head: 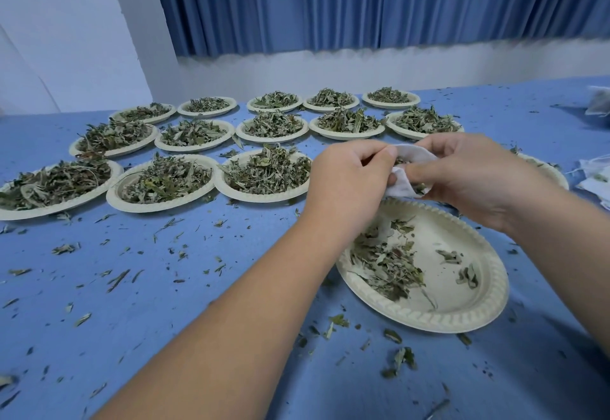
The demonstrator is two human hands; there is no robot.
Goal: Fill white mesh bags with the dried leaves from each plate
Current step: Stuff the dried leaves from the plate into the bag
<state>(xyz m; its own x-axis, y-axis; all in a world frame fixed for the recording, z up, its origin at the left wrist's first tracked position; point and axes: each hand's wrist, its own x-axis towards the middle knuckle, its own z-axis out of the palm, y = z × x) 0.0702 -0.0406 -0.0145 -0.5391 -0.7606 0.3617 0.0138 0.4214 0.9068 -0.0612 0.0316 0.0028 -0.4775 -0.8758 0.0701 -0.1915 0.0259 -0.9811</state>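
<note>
Blue table [165, 287] | leaf-heaped plates [138, 207] behind | left hand [350, 178], right hand [472, 178]: fingers [379, 155] curled, pinching mesh bag [401, 184] above near plate [488, 254]

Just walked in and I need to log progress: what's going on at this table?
A person's left hand and right hand both pinch a white mesh bag, held above the nearest plate. That plate is mostly bare; a small heap of dried leaves lies on it. Over a dozen full plates wait in rows behind it on the blue table, which is littered with leaf bits.
</note>
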